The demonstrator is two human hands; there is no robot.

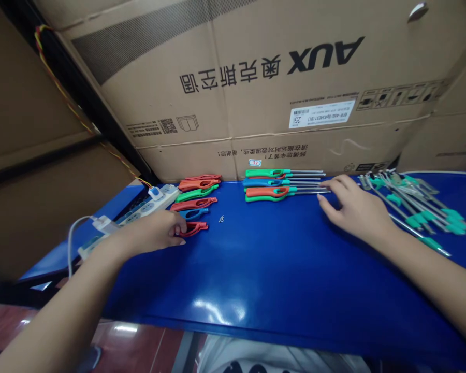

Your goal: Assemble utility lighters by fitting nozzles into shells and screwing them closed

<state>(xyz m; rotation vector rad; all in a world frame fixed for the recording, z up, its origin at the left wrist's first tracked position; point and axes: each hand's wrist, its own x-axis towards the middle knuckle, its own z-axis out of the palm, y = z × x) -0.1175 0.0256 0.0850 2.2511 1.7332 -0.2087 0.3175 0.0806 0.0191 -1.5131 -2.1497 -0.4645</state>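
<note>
My left hand (161, 230) is closed around the rear end of a red lighter handle (197, 227), the nearest in a column on the blue table. Behind it lie a blue handle (194, 213), another red one (202, 202), a green one (198, 193) and orange-red ones. My right hand (353, 204) has its thumb and forefinger apart at the metal tube ends of a stack of long-nosed lighters. An orange lighter (270, 192) lies at the front of that stack, a blue one (260, 183) behind it; whether my fingertips touch a tube, I cannot tell.
Metal tubes with green ends (423, 207) lie in a loose pile at the right. A white power strip (147, 207) with plugs and cables runs along the left edge. A large cardboard panel (233, 114) stands behind the blue table (256, 280). A small label (255, 162) sits on the cardboard.
</note>
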